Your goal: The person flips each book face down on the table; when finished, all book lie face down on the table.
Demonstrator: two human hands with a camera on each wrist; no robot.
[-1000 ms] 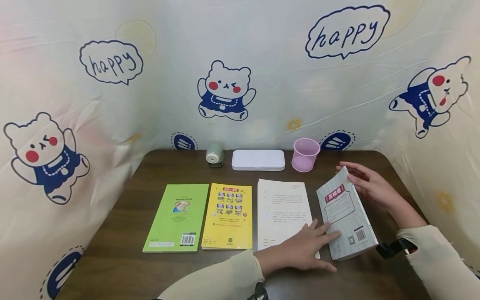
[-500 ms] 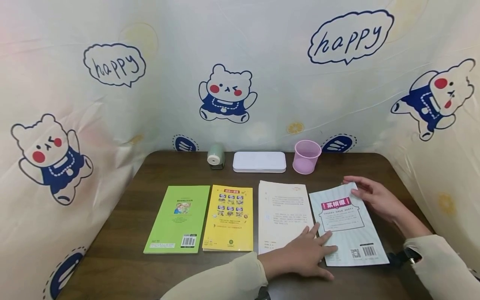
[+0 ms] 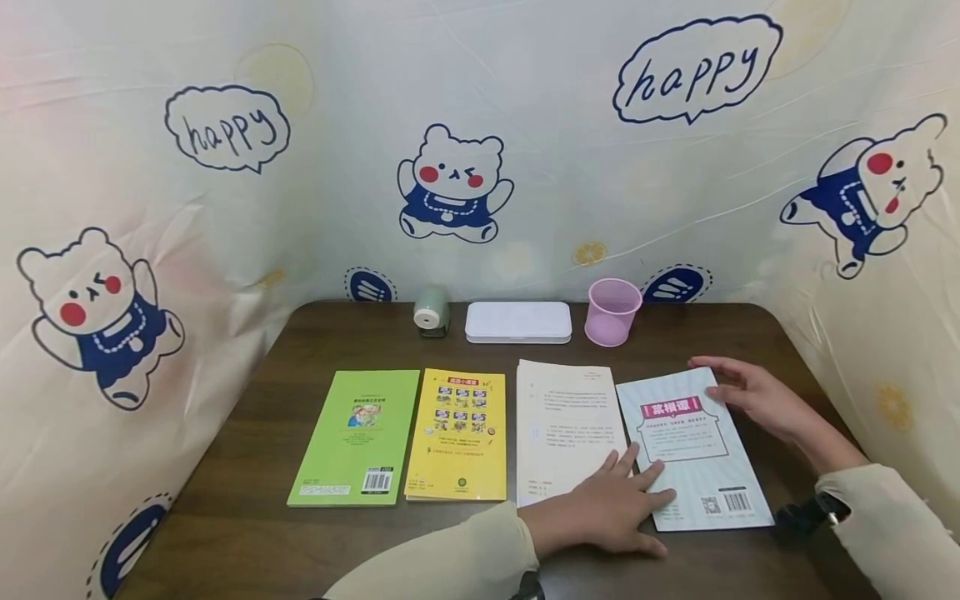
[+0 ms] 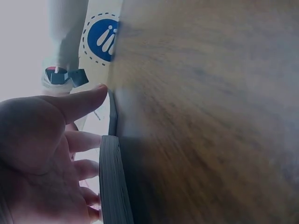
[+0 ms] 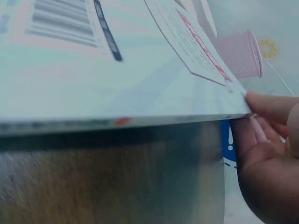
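Note:
A light-blue book (image 3: 705,475) lies at the right, with a pink title label and barcode facing up. My right hand (image 3: 761,404) pinches its far right corner; the right wrist view shows the thumb (image 5: 271,105) on top and other fingers below the edge. Spread fingers of my left hand (image 3: 611,504) rest across the near right part of the white book (image 3: 566,408) and the near left edge of the light-blue book. The left wrist view shows these fingers beside a thick page block (image 4: 112,177). Left of the white book lie a yellow book (image 3: 457,450) and a green book (image 3: 352,450).
Along the back of the brown table (image 3: 240,533) stand a small green device (image 3: 431,312) with a white front, a white flat case (image 3: 517,322) and a pink mesh cup (image 3: 611,317). A printed bear curtain (image 3: 525,100) closes off the back and sides.
The light-blue book was tilted up at its right side a second ago and has been lowered flat, my right hand going down with it. My left hand has barely moved.

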